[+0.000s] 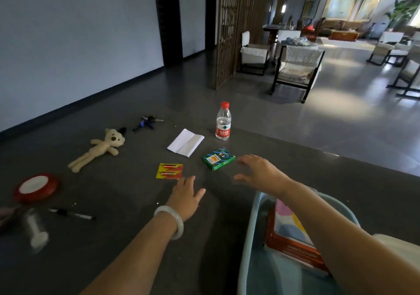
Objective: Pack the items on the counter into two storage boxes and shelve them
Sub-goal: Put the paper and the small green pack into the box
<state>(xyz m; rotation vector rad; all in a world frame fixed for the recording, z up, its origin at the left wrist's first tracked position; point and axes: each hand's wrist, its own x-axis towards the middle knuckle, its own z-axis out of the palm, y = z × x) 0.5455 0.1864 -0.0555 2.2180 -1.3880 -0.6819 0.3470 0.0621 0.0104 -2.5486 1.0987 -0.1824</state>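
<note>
No text reads clearly. The water bottle [223, 122], at twelve o'clock on the counter, has a red label with white characters too blurred to read. Print on the green box [218, 159], at six o'clock from it, is also illegible.

One counter [127, 194] carries nine loose things: one water bottle [223, 122] at the far side, one soft toy bear [100, 147], one bunch of keys [147, 122], one folded white paper [186, 142], one green packet [218, 159], one yellow card [169, 171], and at the near left one roll of red tape [36, 186], one marker pen [72, 214] and one blurred clear thing [37, 231]. One blue storage box [251, 233] at the near right holds two stacked books [293, 248]. Two hands show, the left hand [186, 195] and the right hand [259, 172], with one bracelet [172, 220].
</note>
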